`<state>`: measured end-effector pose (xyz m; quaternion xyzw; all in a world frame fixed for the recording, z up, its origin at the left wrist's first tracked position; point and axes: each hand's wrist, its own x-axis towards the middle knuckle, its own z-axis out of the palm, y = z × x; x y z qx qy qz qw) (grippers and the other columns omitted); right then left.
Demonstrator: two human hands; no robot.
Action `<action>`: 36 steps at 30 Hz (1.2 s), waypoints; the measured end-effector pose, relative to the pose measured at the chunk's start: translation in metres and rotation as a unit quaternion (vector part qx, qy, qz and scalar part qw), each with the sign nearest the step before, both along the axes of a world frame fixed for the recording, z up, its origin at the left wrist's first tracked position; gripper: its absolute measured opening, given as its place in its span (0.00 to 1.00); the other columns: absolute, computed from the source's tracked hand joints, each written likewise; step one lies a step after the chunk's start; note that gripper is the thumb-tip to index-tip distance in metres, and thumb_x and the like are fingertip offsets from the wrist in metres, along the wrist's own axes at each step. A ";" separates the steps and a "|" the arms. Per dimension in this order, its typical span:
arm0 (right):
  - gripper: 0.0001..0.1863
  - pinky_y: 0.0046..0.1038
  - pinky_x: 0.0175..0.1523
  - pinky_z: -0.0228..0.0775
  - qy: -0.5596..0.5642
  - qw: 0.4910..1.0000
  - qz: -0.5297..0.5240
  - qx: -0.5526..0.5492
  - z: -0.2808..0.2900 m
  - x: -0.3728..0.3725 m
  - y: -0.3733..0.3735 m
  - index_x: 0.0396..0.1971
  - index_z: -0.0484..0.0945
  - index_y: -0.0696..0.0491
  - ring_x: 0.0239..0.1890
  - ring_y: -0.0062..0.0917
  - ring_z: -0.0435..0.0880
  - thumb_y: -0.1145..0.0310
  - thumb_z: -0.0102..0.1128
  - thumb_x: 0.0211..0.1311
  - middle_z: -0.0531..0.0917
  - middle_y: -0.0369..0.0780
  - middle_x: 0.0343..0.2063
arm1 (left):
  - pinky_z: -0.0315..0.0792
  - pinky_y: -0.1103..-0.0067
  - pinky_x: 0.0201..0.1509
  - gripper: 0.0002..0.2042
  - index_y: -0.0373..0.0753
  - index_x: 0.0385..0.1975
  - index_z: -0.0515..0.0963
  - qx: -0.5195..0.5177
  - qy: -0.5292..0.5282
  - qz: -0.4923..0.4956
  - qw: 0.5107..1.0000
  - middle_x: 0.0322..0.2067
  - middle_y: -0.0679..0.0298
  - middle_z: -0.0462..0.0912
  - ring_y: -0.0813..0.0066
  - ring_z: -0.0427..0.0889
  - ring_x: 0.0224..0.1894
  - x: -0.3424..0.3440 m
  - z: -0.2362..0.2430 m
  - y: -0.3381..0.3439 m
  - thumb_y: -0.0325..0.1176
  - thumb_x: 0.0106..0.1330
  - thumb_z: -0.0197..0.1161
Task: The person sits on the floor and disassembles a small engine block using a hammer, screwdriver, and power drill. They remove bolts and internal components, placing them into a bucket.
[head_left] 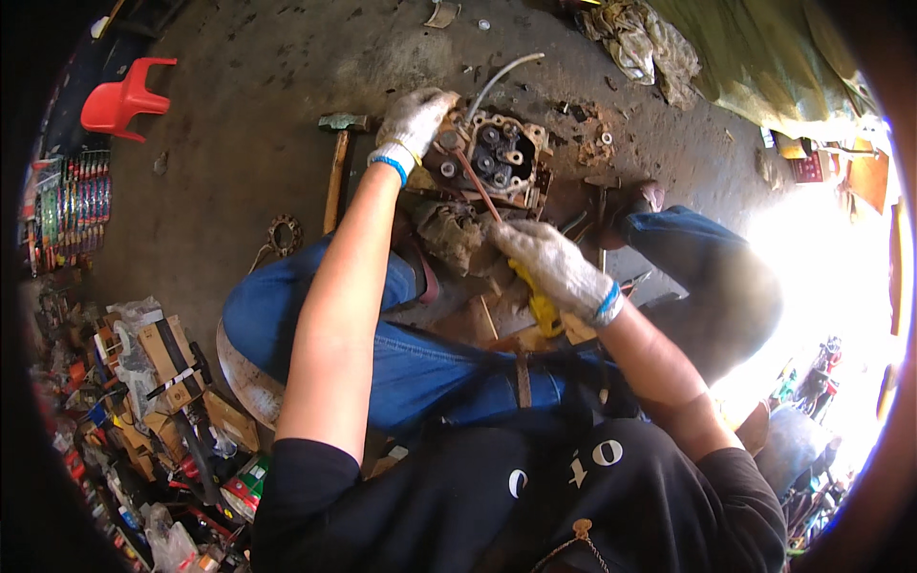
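Note:
My left hand (409, 127), in a white knit glove, is closed at the upper left of an engine cylinder head (511, 153), beside the head of a reddish rod; what its fingers grip is unclear. My right hand (549, 260), also gloved, is closed on the lower end of the long reddish rod (478, 181), which slants up toward my left hand. A pale hose (501, 74) rises from beside the cylinder head. A crumpled dark cloth (449, 239) lies below it. A yellow tool (541, 310) lies partly under my right hand.
A hammer (339, 162) and a metal ring (284, 232) are left. Rusty parts (597, 143) lie right of the engine, near rags (640, 53). A red chair (122, 100), piled boxes and clutter (181, 382) line the left. Bright light washes out the right side.

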<state>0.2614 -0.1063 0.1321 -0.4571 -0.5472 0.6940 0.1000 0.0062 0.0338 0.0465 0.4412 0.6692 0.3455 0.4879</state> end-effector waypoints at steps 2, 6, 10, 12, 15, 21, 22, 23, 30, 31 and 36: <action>0.24 0.26 0.42 0.81 0.001 0.999 0.021 0.027 -0.005 0.003 0.003 0.53 0.78 0.60 0.39 0.24 0.86 0.52 0.49 0.78 0.85 0.44 0.38 | 0.70 0.75 0.34 0.19 0.43 0.36 0.86 0.039 0.024 -0.033 0.998 0.25 0.72 0.81 0.76 0.75 0.28 -0.006 -0.012 0.004 0.55 0.66 0.65; 0.24 0.21 0.24 0.76 0.038 0.994 -0.066 -0.077 -0.003 0.005 0.003 0.45 0.80 0.60 0.21 0.21 0.84 0.50 0.50 0.77 0.85 0.41 0.27 | 0.68 0.75 0.36 0.24 0.42 0.40 0.84 0.052 0.080 -0.082 0.992 0.25 0.71 0.77 0.77 0.72 0.28 -0.011 -0.016 0.007 0.60 0.66 0.63; 0.31 0.28 0.43 0.76 0.000 0.998 -0.041 -0.050 0.007 0.008 0.004 0.51 0.79 0.63 0.38 0.27 0.84 0.44 0.50 0.74 0.84 0.44 0.38 | 0.71 0.69 0.48 0.30 0.43 0.46 0.83 0.026 0.161 -0.089 0.983 0.35 0.64 0.84 0.65 0.79 0.39 -0.007 0.000 0.005 0.66 0.63 0.60; 0.31 0.28 0.42 0.75 -0.019 0.997 -0.052 -0.060 0.011 0.008 0.003 0.50 0.79 0.62 0.37 0.26 0.83 0.44 0.51 0.74 0.83 0.44 0.37 | 0.71 0.68 0.50 0.31 0.44 0.47 0.83 0.011 0.177 -0.081 0.981 0.37 0.63 0.85 0.63 0.80 0.42 -0.002 0.007 0.002 0.68 0.62 0.60; 0.23 0.23 0.21 0.73 0.006 0.993 -0.078 -0.088 0.014 0.006 0.002 0.43 0.83 0.58 0.20 0.20 0.80 0.50 0.53 0.75 0.80 0.37 0.23 | 0.71 0.69 0.47 0.32 0.43 0.47 0.83 0.019 0.169 -0.062 0.983 0.35 0.64 0.84 0.65 0.80 0.40 0.006 0.015 -0.006 0.68 0.62 0.61; 0.23 0.23 0.21 0.73 0.046 0.977 -0.087 -0.187 0.019 0.005 0.004 0.39 0.84 0.59 0.16 0.20 0.78 0.52 0.50 0.76 0.83 0.38 0.25 | 0.71 0.75 0.50 0.26 0.39 0.45 0.84 -0.021 0.147 -0.048 0.988 0.39 0.64 0.86 0.72 0.79 0.42 0.013 0.029 -0.010 0.58 0.64 0.66; 0.24 0.22 0.21 0.75 0.117 0.970 -0.099 -0.188 0.019 0.001 0.001 0.40 0.83 0.61 0.17 0.20 0.79 0.53 0.49 0.77 0.85 0.41 0.28 | 0.72 0.75 0.50 0.25 0.39 0.44 0.84 -0.030 0.139 -0.043 0.989 0.39 0.64 0.86 0.72 0.79 0.42 0.013 0.030 -0.009 0.58 0.64 0.66; 0.24 0.21 0.21 0.75 0.147 0.959 -0.100 -0.221 0.020 0.000 -0.001 0.41 0.82 0.61 0.18 0.20 0.80 0.53 0.49 0.77 0.86 0.42 0.30 | 0.72 0.75 0.50 0.26 0.39 0.45 0.84 -0.027 0.135 -0.047 0.989 0.39 0.64 0.86 0.73 0.80 0.42 0.013 0.030 -0.009 0.58 0.65 0.65; 0.22 0.18 0.25 0.70 0.042 0.978 -0.096 -0.179 0.035 -0.010 0.003 0.42 0.82 0.56 0.23 0.17 0.76 0.51 0.48 0.77 0.81 0.35 0.25 | 0.72 0.79 0.40 0.22 0.38 0.42 0.84 -0.038 0.116 -0.026 0.992 0.32 0.70 0.83 0.81 0.77 0.34 0.011 0.018 -0.008 0.54 0.65 0.67; 0.22 0.19 0.25 0.70 0.015 0.983 -0.071 -0.168 0.038 -0.007 0.008 0.41 0.82 0.56 0.24 0.17 0.77 0.51 0.47 0.77 0.81 0.35 0.25 | 0.70 0.71 0.37 0.20 0.39 0.31 0.84 -0.003 0.041 -0.005 0.999 0.25 0.65 0.82 0.74 0.77 0.29 0.013 0.015 -0.008 0.53 0.64 0.66; 0.25 0.28 0.38 0.80 -0.092 0.979 0.034 -0.180 0.036 -0.007 0.027 0.51 0.80 0.56 0.35 0.25 0.86 0.50 0.48 0.76 0.87 0.42 0.37 | 0.71 0.77 0.30 0.17 0.36 0.31 0.84 -0.005 -0.019 0.016 1.000 0.24 0.67 0.82 0.80 0.77 0.23 0.009 0.006 -0.009 0.47 0.65 0.67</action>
